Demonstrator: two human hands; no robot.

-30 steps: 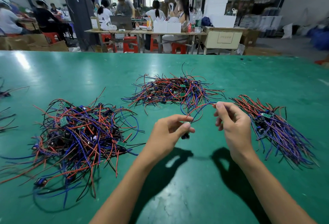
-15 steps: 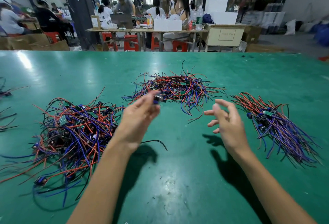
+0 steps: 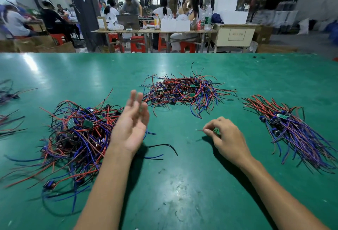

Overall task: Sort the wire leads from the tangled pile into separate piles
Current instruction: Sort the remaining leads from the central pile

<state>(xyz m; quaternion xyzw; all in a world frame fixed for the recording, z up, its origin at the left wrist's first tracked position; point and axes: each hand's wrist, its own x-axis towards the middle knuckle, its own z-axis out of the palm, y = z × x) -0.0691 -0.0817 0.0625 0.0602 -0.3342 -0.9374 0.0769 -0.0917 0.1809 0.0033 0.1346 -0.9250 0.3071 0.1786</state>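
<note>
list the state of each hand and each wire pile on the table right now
left hand: open, raised, holding nothing
right hand: low over the table, fingers pinching a thin wire end
left pile: tangled, loose
middle pile: loosely spread
right pile: leads roughly aligned
black wire: lying loose by the left hand

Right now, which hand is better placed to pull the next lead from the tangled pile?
Left. The left hand is open, empty and beside the tangled pile; the right hand is farther off, fingers curled.
</note>
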